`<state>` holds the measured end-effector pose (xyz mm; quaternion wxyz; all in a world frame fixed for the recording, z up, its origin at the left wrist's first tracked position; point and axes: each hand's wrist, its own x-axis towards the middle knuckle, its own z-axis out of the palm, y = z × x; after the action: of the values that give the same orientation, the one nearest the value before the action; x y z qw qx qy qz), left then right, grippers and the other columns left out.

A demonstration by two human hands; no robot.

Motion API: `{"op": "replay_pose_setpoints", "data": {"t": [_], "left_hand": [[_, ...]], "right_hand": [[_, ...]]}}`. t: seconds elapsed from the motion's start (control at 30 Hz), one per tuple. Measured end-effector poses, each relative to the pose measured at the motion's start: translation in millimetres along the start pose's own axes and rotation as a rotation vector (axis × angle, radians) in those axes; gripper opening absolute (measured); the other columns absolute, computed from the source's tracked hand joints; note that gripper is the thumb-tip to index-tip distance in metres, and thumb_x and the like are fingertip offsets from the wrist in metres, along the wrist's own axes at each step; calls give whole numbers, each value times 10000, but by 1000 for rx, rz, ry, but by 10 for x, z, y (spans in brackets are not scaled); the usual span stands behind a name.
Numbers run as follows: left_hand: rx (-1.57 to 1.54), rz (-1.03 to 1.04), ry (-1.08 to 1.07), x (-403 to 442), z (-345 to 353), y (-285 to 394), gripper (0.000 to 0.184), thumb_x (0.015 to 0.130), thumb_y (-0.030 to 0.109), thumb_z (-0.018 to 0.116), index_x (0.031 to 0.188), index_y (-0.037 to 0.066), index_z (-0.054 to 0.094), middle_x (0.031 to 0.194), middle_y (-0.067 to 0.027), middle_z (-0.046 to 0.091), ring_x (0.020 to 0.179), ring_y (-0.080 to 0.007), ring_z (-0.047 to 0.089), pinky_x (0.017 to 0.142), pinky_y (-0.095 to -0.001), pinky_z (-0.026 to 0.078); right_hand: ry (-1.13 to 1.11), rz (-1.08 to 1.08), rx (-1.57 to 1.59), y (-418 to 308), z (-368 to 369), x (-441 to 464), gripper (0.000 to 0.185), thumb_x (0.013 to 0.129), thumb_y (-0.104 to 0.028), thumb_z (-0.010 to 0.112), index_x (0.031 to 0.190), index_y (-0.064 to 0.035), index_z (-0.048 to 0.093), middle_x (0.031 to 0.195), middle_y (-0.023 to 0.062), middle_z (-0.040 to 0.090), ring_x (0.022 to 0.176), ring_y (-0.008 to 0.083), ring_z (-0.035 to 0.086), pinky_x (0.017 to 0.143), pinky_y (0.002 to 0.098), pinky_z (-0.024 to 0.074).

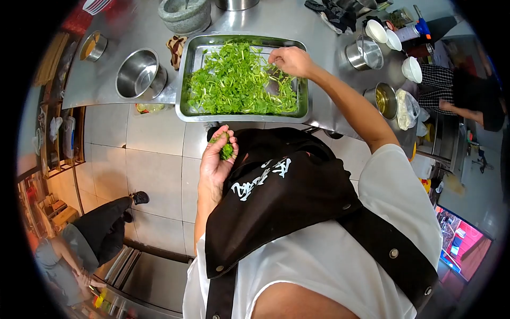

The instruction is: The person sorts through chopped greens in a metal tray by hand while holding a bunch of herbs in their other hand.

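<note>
Place: commercial kitchen
Work surface: long stainless-steel counter (127, 32)
Vessels: stone mortar (186, 23), steel pot (141, 77), white bowls (376, 32)
Food: metal tray (244, 118) of leafy green herbs (228, 80)
Clothing: bib apron (276, 196) with white lettering
Others: a person (103, 228) left, a co-worker (478, 80) right
Underfoot: large pale floor tiles (154, 170)

Steel bench (125, 32) on my feed. Metal tray (244, 118) at the near edge, center; wide pot (141, 74) just left, patterned cloth (176, 50) by the tray's far-left corner, stone mortar (183, 22) behind. Small metal cup (99, 52) far left. I've also got dark cloth (341, 20), handled pot (363, 58), plastic bag (407, 110) on the right.
</note>
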<state>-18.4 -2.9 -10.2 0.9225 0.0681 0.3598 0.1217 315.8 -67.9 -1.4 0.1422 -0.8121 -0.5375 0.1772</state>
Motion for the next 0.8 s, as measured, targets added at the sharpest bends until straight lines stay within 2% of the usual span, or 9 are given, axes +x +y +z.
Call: {"op": "replay_pose_setpoints", "data": {"t": [0.1, 0.2, 0.3, 0.4, 0.43, 0.53, 0.63, 0.73, 0.8], "left_hand": [[-32, 2, 9, -14, -62, 19, 238, 854, 23, 573, 1087, 56, 546, 957, -79, 610, 814, -168, 589, 737, -282, 506], [-32, 6, 51, -46, -48, 17, 230, 859, 22, 563, 1086, 53, 544, 959, -80, 606, 814, -171, 588, 738, -281, 505], [-26, -7, 48, -32, -29, -9, 229, 860, 23, 563, 1085, 54, 544, 960, -78, 606, 815, -169, 588, 738, -279, 504], [-17, -24, 13, 5, 7, -19, 229, 859, 22, 563, 1085, 56, 547, 959, -76, 608, 814, -166, 588, 736, -277, 504], [-12, -23, 3, 6, 30, -20, 230, 859, 22, 564, 1085, 57, 547, 957, -75, 608, 813, -166, 588, 735, -277, 504], [-7, -15, -14, 27, 17, -4, 232, 857, 23, 567, 1085, 59, 548, 951, -73, 610, 811, -165, 589, 732, -277, 505], [-14, -18, -17, 24, 26, -24, 233, 856, 25, 570, 1085, 60, 548, 946, -72, 611, 807, -165, 589, 729, -278, 506], [-6, -9, 9, -10, 47, -39, 231, 856, 27, 572, 1084, 59, 548, 946, -70, 610, 805, -165, 589, 728, -278, 506], [1, -14, 15, -7, 51, -55, 229, 857, 28, 572, 1083, 59, 547, 948, -69, 610, 806, -166, 589, 729, -278, 506]], "right_hand": [[-178, -122, 35, 94, -116, -72, 205, 795, -147, 512, 939, -104, 652, 852, 100, 662, 788, 233, 627, 716, 341, 485], [-467, -165, 55, 0, -294, -235, 204, 789, -125, 530, 945, -106, 659, 839, 108, 658, 769, 227, 624, 712, 339, 487], [-603, -312, 182, 17, -188, -309, 247, 782, -97, 528, 998, -100, 646, 867, 114, 652, 766, 228, 617, 720, 338, 488], [-133, -236, 78, -96, -157, -359, 308, 766, -119, 535, 1059, -112, 627, 877, 121, 669, 865, 276, 621, 749, 378, 481], [-8, -274, 10, 12, -117, -292, 322, 770, -130, 547, 1087, -123, 603, 957, 109, 658, 889, 284, 612, 765, 382, 476], [-207, -167, 200, 69, -209, -240, 290, 772, -108, 537, 1052, -128, 611, 1044, 91, 629, 908, 292, 599, 786, 376, 473], [-478, -145, 137, -74, -307, -403, 231, 769, -77, 525, 970, -141, 618, 1023, 60, 613, 902, 281, 587, 779, 380, 472], [-309, -391, -70, -38, -94, -550, 192, 746, -45, 527, 887, -146, 608, 908, 45, 605, 876, 255, 582, 741, 391, 473], [-278, -433, -70, -19, -22, -586, 169, 721, -40, 533, 838, -148, 590, 839, 39, 574, 873, 248, 573, 720, 403, 472]]}}
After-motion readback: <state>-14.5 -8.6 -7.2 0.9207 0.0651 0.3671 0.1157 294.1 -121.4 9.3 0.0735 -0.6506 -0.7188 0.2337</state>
